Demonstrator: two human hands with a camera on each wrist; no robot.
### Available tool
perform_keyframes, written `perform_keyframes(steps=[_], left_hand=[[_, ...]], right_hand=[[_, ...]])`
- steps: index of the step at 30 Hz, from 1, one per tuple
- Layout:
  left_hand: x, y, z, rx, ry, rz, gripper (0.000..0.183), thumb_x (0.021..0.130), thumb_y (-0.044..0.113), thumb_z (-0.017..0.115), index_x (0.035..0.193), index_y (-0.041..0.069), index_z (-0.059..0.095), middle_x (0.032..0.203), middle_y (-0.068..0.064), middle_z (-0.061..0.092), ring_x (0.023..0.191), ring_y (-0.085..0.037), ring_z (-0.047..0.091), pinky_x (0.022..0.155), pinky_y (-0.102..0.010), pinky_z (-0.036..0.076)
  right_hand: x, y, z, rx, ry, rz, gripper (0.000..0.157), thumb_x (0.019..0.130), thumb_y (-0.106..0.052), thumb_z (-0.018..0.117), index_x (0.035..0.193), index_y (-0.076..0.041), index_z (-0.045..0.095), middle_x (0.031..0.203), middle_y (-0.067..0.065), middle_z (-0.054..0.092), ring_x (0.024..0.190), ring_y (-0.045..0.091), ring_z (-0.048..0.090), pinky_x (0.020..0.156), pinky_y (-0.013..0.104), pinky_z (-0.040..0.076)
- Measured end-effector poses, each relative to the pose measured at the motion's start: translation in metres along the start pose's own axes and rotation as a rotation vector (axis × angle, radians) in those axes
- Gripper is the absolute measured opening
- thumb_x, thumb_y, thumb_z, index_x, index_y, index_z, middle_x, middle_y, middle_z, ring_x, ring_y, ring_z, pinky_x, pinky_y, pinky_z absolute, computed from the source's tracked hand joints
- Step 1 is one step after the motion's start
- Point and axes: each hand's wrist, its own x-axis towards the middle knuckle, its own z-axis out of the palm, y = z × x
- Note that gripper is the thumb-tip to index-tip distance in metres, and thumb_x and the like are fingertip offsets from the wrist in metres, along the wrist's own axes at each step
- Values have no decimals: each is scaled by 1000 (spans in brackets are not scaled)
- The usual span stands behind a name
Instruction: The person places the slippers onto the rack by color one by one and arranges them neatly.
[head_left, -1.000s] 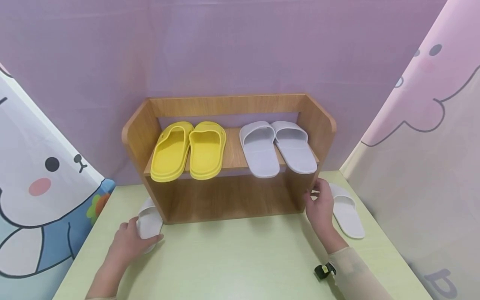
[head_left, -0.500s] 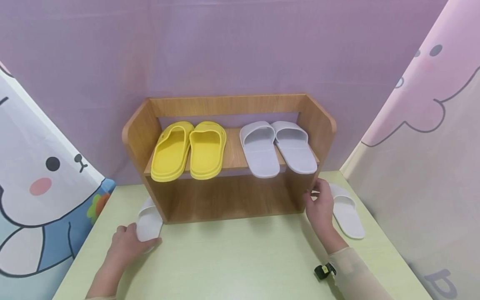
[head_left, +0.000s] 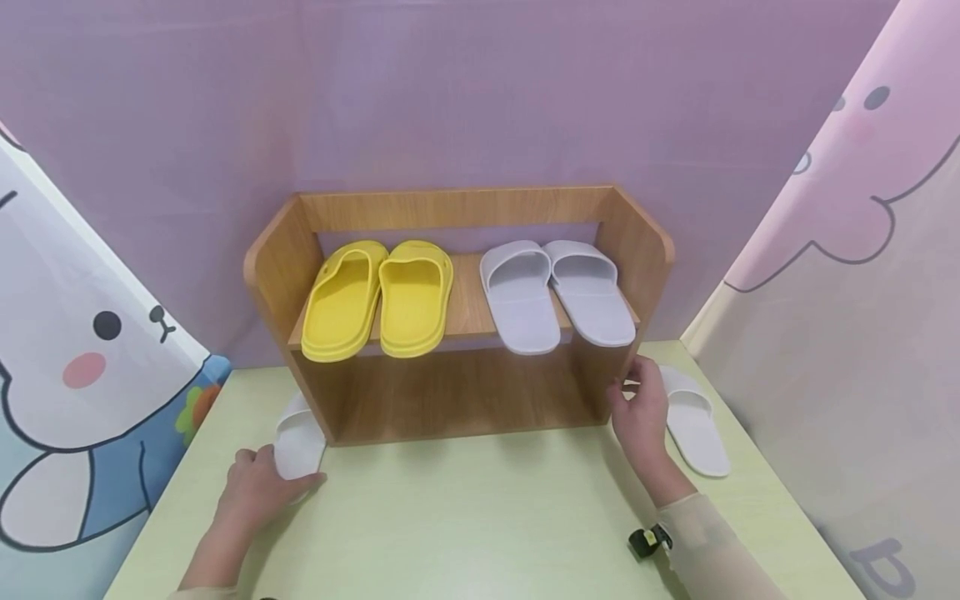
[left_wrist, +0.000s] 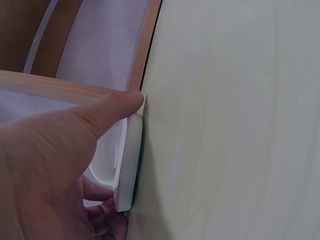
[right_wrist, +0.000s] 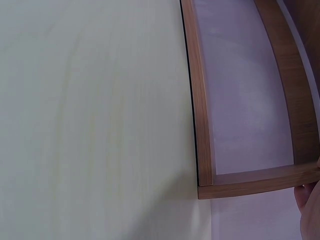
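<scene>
Two white slippers lie on the table, one on each side of a wooden shoe rack [head_left: 450,417]. My left hand [head_left: 255,492] holds the heel end of the left white slipper [head_left: 297,446]; its toe end is partly hidden behind the rack's side. In the left wrist view the thumb lies over the slipper's edge [left_wrist: 130,170], with curled fingers on the other side. At the rack's right side panel my right hand [head_left: 642,417] grips the front edge, thumb inward and fingers outside. Just beyond that hand is the right white slipper [head_left: 697,429], apart from the rack.
On the upper shelf stand a pair of yellow clogs [head_left: 375,304] and a pair of pale grey slippers [head_left: 555,296]. A purple cloth [head_left: 465,100] hangs behind, with printed cloths at both sides. The pale table [head_left: 465,517] extends in front of the rack.
My left hand has shifted very slightly towards me at the slipper's heel. The right hand, the rack and the footwear look still.
</scene>
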Motion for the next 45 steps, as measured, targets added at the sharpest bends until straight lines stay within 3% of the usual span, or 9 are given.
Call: perform_keyframes(steps=[6, 11, 16, 25, 34, 41, 45], left_hand=[[2, 2, -1, -1, -1, -7, 113, 83, 70, 85, 133, -25, 48, 118, -42, 47, 101, -51, 54, 78, -64, 56], [4, 2, -1, 7, 14, -17, 105, 84, 64, 84, 130, -25, 50, 112, -41, 50, 98, -50, 55, 74, -61, 56], [6, 3, -2, -7, 83, -8, 93, 87, 54, 83, 127, -25, 55, 109, -39, 54, 100, -50, 54, 74, -59, 54], [6, 6, -4, -88, 211, -31, 85, 89, 48, 84, 129, -23, 58, 113, -38, 56, 102, -49, 54, 71, -52, 51], [2, 12, -8, -147, 295, -42, 84, 87, 41, 85, 135, -21, 55, 123, -39, 51, 110, -51, 49, 79, -63, 51], [4, 17, -12, -225, 371, -97, 95, 87, 39, 87, 153, -15, 45, 138, -39, 42, 123, -53, 43, 90, -71, 51], [6, 20, -15, -278, 425, -130, 102, 85, 38, 88, 161, -10, 39, 146, -37, 38, 133, -52, 38, 96, -73, 48]], right_hand=[[0, 1, 0, 3, 0, -5, 36, 92, 13, 67, 127, 7, 61, 109, 25, 68, 102, 27, 66, 82, 17, 55], [0, 1, 0, 1, 5, -19, 35, 91, 13, 67, 125, 6, 62, 108, 21, 68, 101, 25, 67, 80, 25, 59], [0, 0, 0, -4, 11, -24, 33, 91, 13, 67, 123, 5, 63, 106, 18, 69, 99, 24, 67, 79, 32, 61], [1, 1, 0, 1, 11, -28, 33, 91, 15, 66, 123, 10, 62, 106, 24, 68, 99, 26, 67, 80, 24, 59], [1, 1, 0, -11, 12, -31, 34, 90, 16, 66, 123, 9, 62, 105, 22, 70, 99, 28, 68, 79, 22, 58], [0, -1, -1, -6, 0, -20, 35, 91, 12, 67, 125, 9, 62, 110, 27, 69, 101, 26, 68, 80, 19, 57], [0, 0, 0, -11, 6, -22, 34, 91, 12, 67, 124, 8, 62, 108, 22, 69, 101, 25, 67, 79, 16, 55]])
